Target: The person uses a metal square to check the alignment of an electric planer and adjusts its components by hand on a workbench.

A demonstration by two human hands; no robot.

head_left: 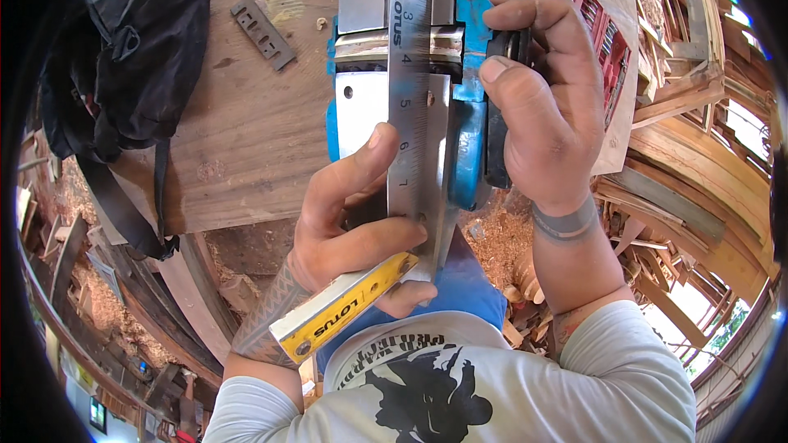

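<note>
Square (406, 166) overlaps blue planer (468, 143) between black bag (135, 57) and red case (616, 64).

From where I stand, this place is surely a woodworking workshop. If I take the far side as twelve o'clock, many rough boards (689, 152) are piled at three o'clock, and more long timber (195, 283) lies at eight o'clock. Curly wood shavings (502, 242) are on the ground at four o'clock. At the wooden table (238, 135) I notice a blue power planer (361, 102) toward twelve o'clock, a red case (611, 61) of small tools at two o'clock, and a slotted metal plate (277, 51) at eleven o'clock.
</note>
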